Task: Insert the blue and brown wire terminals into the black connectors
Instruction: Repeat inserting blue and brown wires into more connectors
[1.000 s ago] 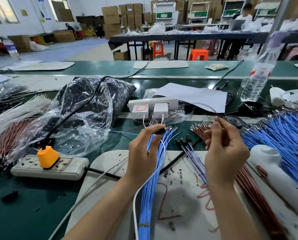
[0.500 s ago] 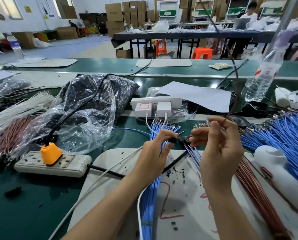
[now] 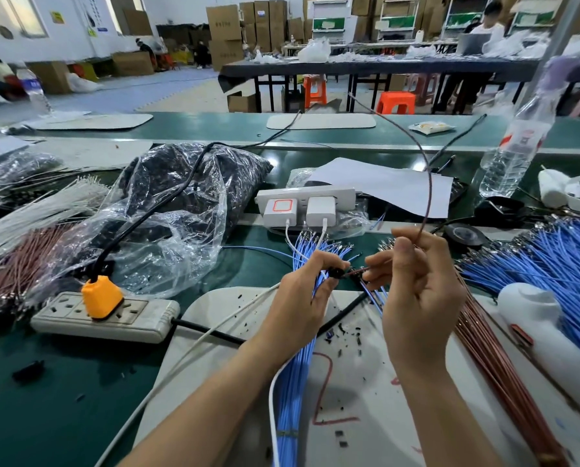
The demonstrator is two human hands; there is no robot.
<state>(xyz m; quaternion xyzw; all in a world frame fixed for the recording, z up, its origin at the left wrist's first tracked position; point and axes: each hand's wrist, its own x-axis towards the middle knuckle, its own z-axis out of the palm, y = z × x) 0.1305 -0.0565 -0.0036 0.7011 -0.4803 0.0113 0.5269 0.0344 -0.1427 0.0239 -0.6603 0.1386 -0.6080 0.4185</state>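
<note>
As the hands have now come together, the left hand (image 3: 302, 305) pinches the black connector (image 3: 336, 273) and the right hand (image 3: 416, 298) pinches the brown wire (image 3: 429, 197); I judge that insertion is starting.

connector (image 3: 336, 273) half hidden, brown wire (image 3: 429, 187) end blurred

The right hand (image 3: 416, 298) has brought its brown wire (image 3: 428, 183) across to the left hand's (image 3: 302, 308) black connector (image 3: 336, 273).
</note>
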